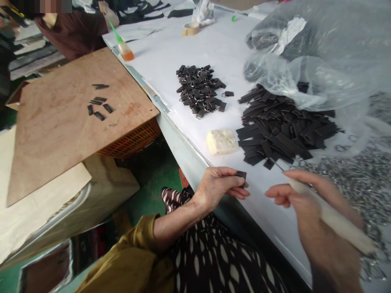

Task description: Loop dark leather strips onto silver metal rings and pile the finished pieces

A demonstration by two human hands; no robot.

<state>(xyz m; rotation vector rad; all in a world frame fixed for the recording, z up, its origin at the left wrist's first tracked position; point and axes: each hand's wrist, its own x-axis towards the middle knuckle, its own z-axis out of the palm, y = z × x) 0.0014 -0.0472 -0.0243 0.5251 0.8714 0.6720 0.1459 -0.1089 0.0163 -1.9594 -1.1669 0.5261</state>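
Note:
Between the thumb and fingers of my left hand (pixel 218 185) is a small dark strip (pixel 241 175), held over the table's front edge. My right hand (pixel 320 215) grips a tool with a thick pale handle (pixel 332 219); its thin metal tip points at the heap of flat dark strips (pixel 281 126). A yellowish-white block (pixel 222 142) lies just beyond my left hand. Farther back is a pile of dark folded tabs with metal rings (pixel 198 89). Many loose metal rings (pixel 345 175) spread over the table at the right, partly behind my right hand.
Clear plastic bags (pixel 305 77) lie at the back right. A bottle with orange liquid (pixel 126 51) and a tape roll (pixel 191 29) stand farther off. On the left, a wooden board (pixel 61 122) with several dark pieces rests over an orange basket (pixel 131 140). A person sits behind it.

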